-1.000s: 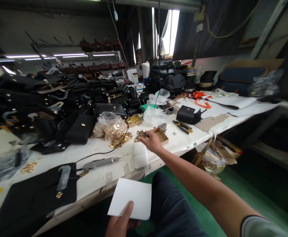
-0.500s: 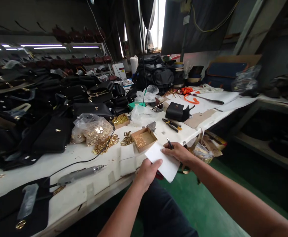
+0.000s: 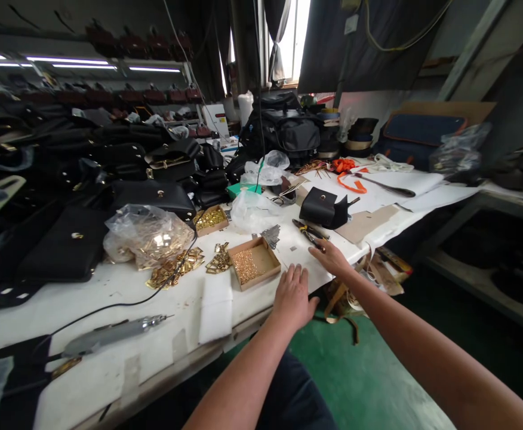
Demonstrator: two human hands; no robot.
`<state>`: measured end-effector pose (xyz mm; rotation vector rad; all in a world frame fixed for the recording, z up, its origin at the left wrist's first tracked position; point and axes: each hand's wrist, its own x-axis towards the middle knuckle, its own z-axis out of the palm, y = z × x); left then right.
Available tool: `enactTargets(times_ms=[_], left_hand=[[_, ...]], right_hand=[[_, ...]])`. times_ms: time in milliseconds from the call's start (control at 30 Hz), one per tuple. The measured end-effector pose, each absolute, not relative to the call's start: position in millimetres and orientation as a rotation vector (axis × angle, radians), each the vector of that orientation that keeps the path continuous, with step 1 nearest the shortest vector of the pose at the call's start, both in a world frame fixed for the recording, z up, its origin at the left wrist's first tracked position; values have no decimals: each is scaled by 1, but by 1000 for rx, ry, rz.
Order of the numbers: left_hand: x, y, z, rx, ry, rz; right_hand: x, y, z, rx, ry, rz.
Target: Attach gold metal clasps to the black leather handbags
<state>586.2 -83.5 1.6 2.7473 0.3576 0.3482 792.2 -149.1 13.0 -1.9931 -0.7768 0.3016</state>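
My left hand (image 3: 292, 297) lies palm down at the table's front edge, fingers stretched out and thumb apart, just right of a cardboard tray (image 3: 270, 261) of small copper-coloured pieces. My right hand (image 3: 331, 258) rests on the table farther right, its fingers bent beside the handles of black-and-yellow pliers (image 3: 306, 231). A dark item shows at those fingertips; whether it is a pen or a pliers handle I cannot make out. Behind the pliers stands a small black leather case (image 3: 319, 205). A folded white foam piece (image 3: 215, 307) lies left of the tray.
A grey handheld power tool (image 3: 113, 335) with a thin bit lies at front left, its black cord crossing the table. Gold buckles (image 3: 176, 267) and a plastic bag of metal parts (image 3: 149, 236) sit behind. Black bags (image 3: 64, 245) crowd the left. Cardboard (image 3: 364, 222) lies at right.
The white sheet is no longer in my hands. My left hand has moved up and right and spread flat. My right hand has moved up toward the pliers; its pen is no longer clearly visible.
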Motion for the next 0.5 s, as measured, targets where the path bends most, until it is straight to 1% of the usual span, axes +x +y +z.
enactTargets(times_ms=[100,300,500], left_hand=[[593,-75,-7,2783,363,303],[603,-69,-10,2779,356,304],[603,-71,-20,2745,345,331]], right_hand=[[790,-154,13,-1910,-810,335],[778,-149,14,-1713,-728,495],[775,-132,26,-1385,-592,635]])
